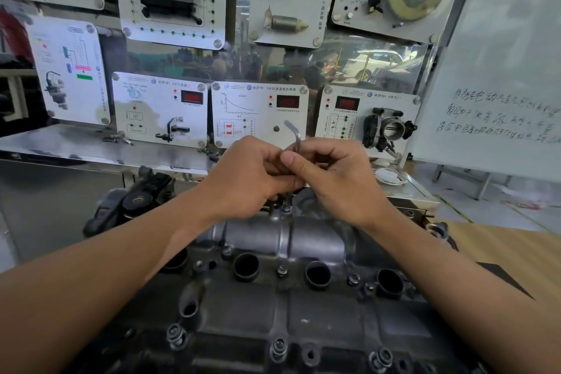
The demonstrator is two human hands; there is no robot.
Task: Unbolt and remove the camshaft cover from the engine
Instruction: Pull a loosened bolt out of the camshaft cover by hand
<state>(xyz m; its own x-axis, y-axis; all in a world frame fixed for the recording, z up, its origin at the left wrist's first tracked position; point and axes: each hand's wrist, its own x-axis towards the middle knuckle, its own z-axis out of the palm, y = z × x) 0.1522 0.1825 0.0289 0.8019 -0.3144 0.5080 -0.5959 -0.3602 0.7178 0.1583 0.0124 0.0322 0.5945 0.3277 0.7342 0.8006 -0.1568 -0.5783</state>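
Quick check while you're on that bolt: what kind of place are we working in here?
Most likely an automotive training workshop. White wall-mounted teaching panels carry sensors, wiring diagrams and red digital readouts, one holding a metal throttle body; a handwritten whiteboard stands to the right, and a bare grey metal engine sits on the bench.

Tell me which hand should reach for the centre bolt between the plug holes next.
Probably the left hand: both hands pinch the hex key on the far bolt, but the right hand steadies its upper shaft.

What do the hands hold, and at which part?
Both hands, left and right, grip an L-shaped hex key by its long shaft.
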